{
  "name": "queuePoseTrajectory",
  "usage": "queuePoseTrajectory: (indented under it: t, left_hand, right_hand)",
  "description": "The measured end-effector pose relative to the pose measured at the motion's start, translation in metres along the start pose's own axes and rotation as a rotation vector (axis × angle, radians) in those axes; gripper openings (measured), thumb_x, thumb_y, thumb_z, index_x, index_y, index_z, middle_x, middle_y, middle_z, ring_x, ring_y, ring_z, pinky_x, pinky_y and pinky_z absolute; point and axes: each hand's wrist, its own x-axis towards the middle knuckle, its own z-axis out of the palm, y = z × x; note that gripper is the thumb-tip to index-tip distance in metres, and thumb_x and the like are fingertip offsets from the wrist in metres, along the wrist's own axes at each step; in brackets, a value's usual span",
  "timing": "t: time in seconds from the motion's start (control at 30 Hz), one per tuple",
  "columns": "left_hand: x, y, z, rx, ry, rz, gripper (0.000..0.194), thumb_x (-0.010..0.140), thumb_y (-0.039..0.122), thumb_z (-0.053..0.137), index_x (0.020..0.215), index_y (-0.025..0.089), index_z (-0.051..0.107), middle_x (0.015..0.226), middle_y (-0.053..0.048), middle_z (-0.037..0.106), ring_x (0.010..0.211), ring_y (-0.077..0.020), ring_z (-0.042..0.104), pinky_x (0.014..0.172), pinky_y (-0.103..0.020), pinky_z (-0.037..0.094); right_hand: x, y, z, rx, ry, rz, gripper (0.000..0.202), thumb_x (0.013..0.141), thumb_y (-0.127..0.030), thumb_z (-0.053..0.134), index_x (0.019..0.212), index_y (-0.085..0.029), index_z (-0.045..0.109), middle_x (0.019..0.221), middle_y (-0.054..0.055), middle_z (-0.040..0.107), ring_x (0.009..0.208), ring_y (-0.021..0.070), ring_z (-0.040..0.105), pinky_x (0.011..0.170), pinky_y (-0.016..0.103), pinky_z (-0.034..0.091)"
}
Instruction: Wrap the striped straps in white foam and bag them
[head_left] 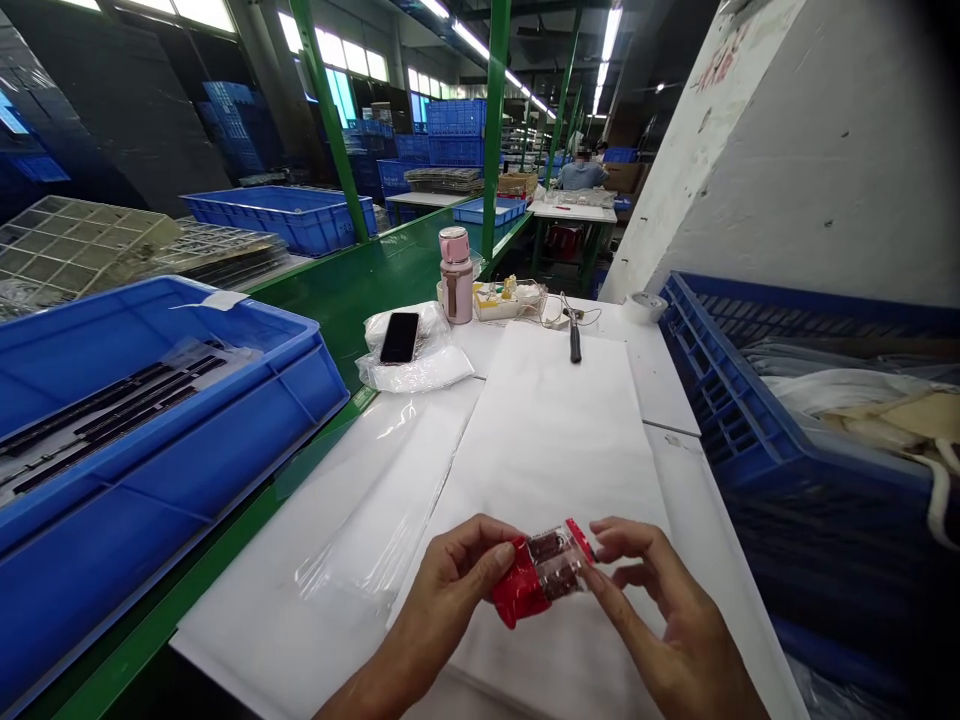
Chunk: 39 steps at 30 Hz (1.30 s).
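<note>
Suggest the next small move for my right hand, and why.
Probably pinch the packet by its red-edged end with the right hand: those fingers are spread close to that end, with no firm pinch visible, while the left hand holds the opposite end, which should steady it.

The only view came from a camera worn on the person's head, facing forward and down over the white worktop [701, 510]. It looked from close above the left hand [457, 582], at six o'clock in frame, and the right hand [667, 610], between four and five, reaching deep into the hall towards twelve.
</note>
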Motion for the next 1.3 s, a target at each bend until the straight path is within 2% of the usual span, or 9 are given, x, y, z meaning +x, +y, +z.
queuePoseTrajectory:
  t: [0.1,0.17,0.43,0.6,0.77,0.87,0.97,1.1,1.3]
  left_hand:
    - [-0.001,-0.002,0.002,0.015,0.025,0.008,0.032,0.089,0.043,0.053,0.099,0.014,0.061,0.085,-0.007,0.062,0.072,-0.0124,0.052,0.066,-0.022,0.042]
    - [-0.001,-0.003,0.004,0.025,0.021,0.013,0.032,0.089,0.044,0.051,0.102,0.015,0.06,0.086,-0.007,0.062,0.074,-0.0131,0.053,0.067,-0.022,0.042]
    - [-0.003,-0.004,0.011,-0.015,0.0,0.04,0.034,0.09,0.043,0.049,0.105,0.013,0.057,0.079,-0.006,0.059,0.064,-0.0116,0.052,0.057,-0.023,0.047]
    - [-0.004,-0.015,0.013,-0.081,-0.109,-0.012,0.051,0.078,0.039,0.068,0.119,0.018,0.046,0.093,-0.009,0.059,0.073,-0.0165,0.056,0.053,-0.023,0.049]
    - [-0.004,-0.017,0.012,-0.047,-0.125,-0.062,0.052,0.08,0.038,0.066,0.121,0.019,0.041,0.084,-0.006,0.058,0.061,-0.0126,0.056,0.049,-0.022,0.048]
    - [-0.005,-0.01,0.01,-0.056,-0.17,-0.103,0.048,0.081,0.037,0.064,0.12,0.019,0.042,0.075,-0.002,0.056,0.055,-0.0109,0.054,0.047,-0.021,0.048]
    - [-0.005,-0.005,0.008,-0.078,-0.11,-0.112,0.046,0.084,0.036,0.061,0.121,0.019,0.041,0.074,-0.001,0.056,0.053,-0.0092,0.051,0.047,-0.021,0.048]
    - [-0.005,-0.004,0.008,-0.077,-0.056,-0.083,0.048,0.084,0.038,0.061,0.123,0.021,0.04,0.086,-0.005,0.058,0.056,-0.0097,0.053,0.051,-0.024,0.05]
    - [-0.006,-0.008,0.013,-0.035,-0.142,-0.063,0.052,0.078,0.044,0.066,0.12,0.02,0.048,0.079,-0.006,0.057,0.06,-0.0131,0.054,0.048,-0.021,0.047]
  right_hand:
    - [-0.003,0.0,0.007,0.291,-0.017,0.255,0.039,0.085,-0.041,0.059,0.117,-0.025,0.043,0.102,0.005,0.057,0.083,0.0176,0.058,0.066,0.027,0.05]
    - [-0.004,-0.002,0.011,0.441,-0.053,0.324,0.044,0.084,-0.043,0.06,0.12,-0.024,0.042,0.09,0.004,0.06,0.074,0.0167,0.057,0.06,0.027,0.049]
    - [-0.004,-0.005,0.019,0.549,0.098,0.298,0.034,0.079,-0.04,0.068,0.103,-0.018,0.059,0.076,0.002,0.059,0.058,0.0122,0.049,0.047,0.022,0.044]
    - [-0.004,-0.004,0.021,0.531,0.124,0.298,0.034,0.079,-0.041,0.067,0.103,-0.019,0.058,0.075,0.001,0.058,0.051,0.01,0.046,0.041,0.02,0.041]
    - [-0.004,0.0,0.025,0.556,0.153,0.318,0.032,0.079,-0.042,0.067,0.101,-0.02,0.057,0.066,-0.003,0.048,0.049,0.0094,0.042,0.038,0.018,0.039]
    - [-0.002,0.001,0.024,0.616,0.105,0.39,0.035,0.08,-0.045,0.066,0.101,-0.019,0.056,0.064,-0.003,0.047,0.047,0.0083,0.038,0.037,0.018,0.038]
    - [-0.002,-0.002,0.02,0.712,0.04,0.466,0.04,0.083,-0.048,0.06,0.108,-0.017,0.053,0.065,-0.001,0.05,0.049,0.0101,0.042,0.041,0.021,0.042]
    - [-0.006,-0.005,0.019,0.76,-0.003,0.429,0.051,0.079,-0.045,0.066,0.119,-0.019,0.047,0.084,0.005,0.058,0.058,0.0133,0.049,0.046,0.025,0.045]
    - [-0.009,0.004,0.028,0.742,-0.056,0.388,0.025,0.084,-0.04,0.062,0.096,-0.018,0.06,0.083,0.002,0.055,0.053,0.0082,0.043,0.047,0.021,0.038]
